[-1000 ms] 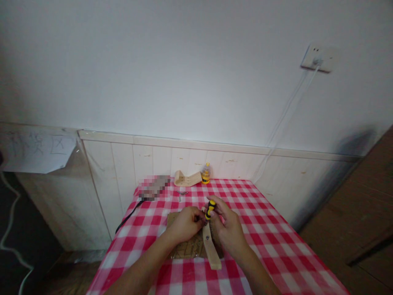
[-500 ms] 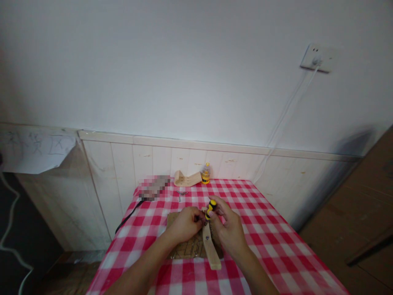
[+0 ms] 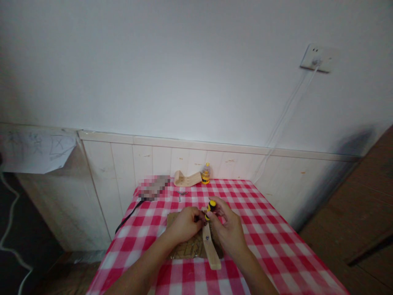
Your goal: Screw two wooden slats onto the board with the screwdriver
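Head view: at the lower centre of the frame, the right hand (image 3: 229, 230) has its grip closed around a yellow-and-black screwdriver (image 3: 211, 206), which is tilted, its lower end at the upper part of a bent wooden strip (image 3: 211, 255). The left hand (image 3: 186, 225) has its fingertips gathered just beside that lower end; whether its grip is clenched on anything cannot be told, as the fingers hide the spot. The strip lies over a brown cardboard pad (image 3: 187, 248), its near end extending past the pad's lower edge, with a metal fitting (image 3: 207, 237) at mid-length. The pad rests on the bench (image 3: 276, 250), covered in red-and-white check. Above the hands, near mid-frame, lie several loose screws (image 3: 183, 193); beyond them, a curved wooden part (image 3: 190, 180) sits just beside an upright yellow-topped bottle (image 3: 206, 174). A black strap (image 3: 130, 215) lies left of centre.
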The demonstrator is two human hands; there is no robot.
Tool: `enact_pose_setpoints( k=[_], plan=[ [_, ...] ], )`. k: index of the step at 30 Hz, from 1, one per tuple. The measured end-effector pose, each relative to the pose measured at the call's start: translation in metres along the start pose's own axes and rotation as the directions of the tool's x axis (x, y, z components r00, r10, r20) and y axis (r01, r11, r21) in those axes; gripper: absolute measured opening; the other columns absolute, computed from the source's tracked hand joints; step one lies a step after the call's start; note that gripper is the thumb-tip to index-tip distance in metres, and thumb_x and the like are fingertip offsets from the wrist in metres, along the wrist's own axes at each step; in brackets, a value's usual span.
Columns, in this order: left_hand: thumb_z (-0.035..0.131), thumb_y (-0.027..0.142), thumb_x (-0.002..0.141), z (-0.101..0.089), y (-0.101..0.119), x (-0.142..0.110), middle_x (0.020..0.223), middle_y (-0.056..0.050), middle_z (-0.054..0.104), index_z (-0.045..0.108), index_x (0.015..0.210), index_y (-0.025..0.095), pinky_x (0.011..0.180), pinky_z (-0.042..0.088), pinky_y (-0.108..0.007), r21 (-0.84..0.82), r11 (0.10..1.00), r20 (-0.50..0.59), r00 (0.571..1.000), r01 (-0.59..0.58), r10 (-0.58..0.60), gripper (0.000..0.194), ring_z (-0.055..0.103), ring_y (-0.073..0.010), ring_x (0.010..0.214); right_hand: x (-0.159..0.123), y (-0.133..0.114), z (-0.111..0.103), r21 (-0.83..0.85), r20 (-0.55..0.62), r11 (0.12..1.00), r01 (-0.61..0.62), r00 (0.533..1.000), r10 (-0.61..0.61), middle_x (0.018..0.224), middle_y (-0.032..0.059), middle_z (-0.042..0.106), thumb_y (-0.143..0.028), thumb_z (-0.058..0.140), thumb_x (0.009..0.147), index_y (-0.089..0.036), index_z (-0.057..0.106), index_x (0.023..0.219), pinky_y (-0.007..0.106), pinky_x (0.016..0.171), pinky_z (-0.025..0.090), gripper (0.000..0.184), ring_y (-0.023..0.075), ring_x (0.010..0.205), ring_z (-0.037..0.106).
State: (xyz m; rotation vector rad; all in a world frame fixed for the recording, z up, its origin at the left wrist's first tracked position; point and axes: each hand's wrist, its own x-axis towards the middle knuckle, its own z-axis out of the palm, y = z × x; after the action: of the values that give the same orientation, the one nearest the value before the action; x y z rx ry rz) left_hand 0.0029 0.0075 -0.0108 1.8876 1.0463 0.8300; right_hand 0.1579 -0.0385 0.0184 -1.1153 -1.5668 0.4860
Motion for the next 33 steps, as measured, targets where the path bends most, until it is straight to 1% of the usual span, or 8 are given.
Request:
enact_pose_setpoints(
  k=[5,9,14,19,23,27,30,33],
  plan=[
    [0.056,0.007,0.076,-0.001,0.003,0.000,0.079,-0.004,0.075,0.074,0.078,0.013,0.062,0.043,-0.023,0.018,1.000,-0.001,1.000,-0.009,0.009,0.019,0.065,-0.0152,0.070,-0.001,0.000,0.000,-0.002,-0.003,1.000,-0.004,1.000,0.004,0.102,0.0060,0.074,-0.023,0.062,0.086,-0.023,0.066,0.120,0.033,0.081,0.059,0.034,0.0215,0.086,0.072],
    [0.056,0.008,0.076,-0.001,0.003,0.000,0.077,-0.003,0.075,0.074,0.077,0.013,0.061,0.042,-0.023,0.037,0.999,-0.003,1.000,-0.003,0.003,0.019,0.065,-0.0152,0.068,0.000,-0.003,0.000,0.013,-0.004,1.000,0.005,1.000,-0.005,0.100,0.0051,0.074,-0.022,0.062,0.085,-0.023,0.067,0.118,0.031,0.079,0.059,0.033,0.0210,0.085,0.072],
    [0.055,0.007,0.075,-0.001,0.002,-0.001,0.078,-0.004,0.075,0.073,0.077,0.012,0.060,0.042,-0.023,0.018,1.000,-0.004,1.000,-0.020,0.020,0.019,0.065,-0.0154,0.068,0.000,-0.004,0.001,0.016,-0.019,1.000,-0.005,1.000,0.005,0.099,0.0055,0.075,-0.023,0.064,0.085,-0.022,0.067,0.117,0.032,0.079,0.060,0.032,0.0211,0.084,0.073],
    [0.056,0.008,0.076,-0.001,0.003,-0.001,0.077,-0.003,0.075,0.072,0.076,0.013,0.061,0.043,-0.023,0.010,1.000,0.001,1.000,-0.013,0.013,0.017,0.065,-0.0152,0.069,0.000,-0.005,0.000,0.022,-0.019,1.000,-0.013,1.000,0.013,0.097,0.0055,0.075,-0.024,0.065,0.084,-0.021,0.067,0.116,0.031,0.077,0.060,0.032,0.0209,0.082,0.073],
    [0.056,0.009,0.077,-0.001,0.003,-0.001,0.078,-0.003,0.075,0.073,0.077,0.013,0.061,0.043,-0.023,0.007,1.000,0.000,1.000,-0.003,0.003,0.017,0.065,-0.0152,0.069,-0.001,-0.004,0.000,0.032,-0.030,0.999,-0.009,1.000,0.010,0.098,0.0057,0.076,-0.024,0.065,0.084,-0.021,0.067,0.116,0.032,0.078,0.060,0.032,0.0213,0.083,0.073],
    [0.056,0.007,0.076,-0.001,0.003,0.000,0.079,-0.003,0.075,0.073,0.078,0.013,0.062,0.044,-0.023,0.014,1.000,0.006,1.000,0.003,-0.003,0.018,0.065,-0.0157,0.071,-0.001,-0.003,0.001,0.033,-0.034,0.999,-0.015,0.999,0.016,0.098,0.0058,0.076,-0.025,0.065,0.085,-0.021,0.067,0.116,0.032,0.078,0.060,0.032,0.0217,0.084,0.074],
    [0.055,0.006,0.075,-0.001,0.003,0.000,0.081,-0.003,0.076,0.073,0.078,0.014,0.065,0.045,-0.023,0.006,1.000,0.011,1.000,0.007,-0.007,0.020,0.066,-0.0158,0.073,-0.003,-0.005,0.001,0.030,-0.055,0.999,-0.021,0.998,0.023,0.099,0.0061,0.077,-0.026,0.065,0.085,-0.021,0.068,0.116,0.033,0.079,0.061,0.032,0.0223,0.085,0.074],
    [0.055,0.006,0.075,-0.001,0.003,0.000,0.083,-0.003,0.077,0.074,0.080,0.015,0.068,0.047,-0.024,-0.020,1.000,0.021,1.000,0.004,-0.004,0.021,0.068,-0.0167,0.076,-0.007,-0.010,-0.002,0.006,-0.102,1.000,-0.017,0.995,0.017,0.099,0.0061,0.077,-0.025,0.066,0.085,-0.022,0.070,0.114,0.034,0.080,0.061,0.030,0.0227,0.086,0.074]
  ],
)
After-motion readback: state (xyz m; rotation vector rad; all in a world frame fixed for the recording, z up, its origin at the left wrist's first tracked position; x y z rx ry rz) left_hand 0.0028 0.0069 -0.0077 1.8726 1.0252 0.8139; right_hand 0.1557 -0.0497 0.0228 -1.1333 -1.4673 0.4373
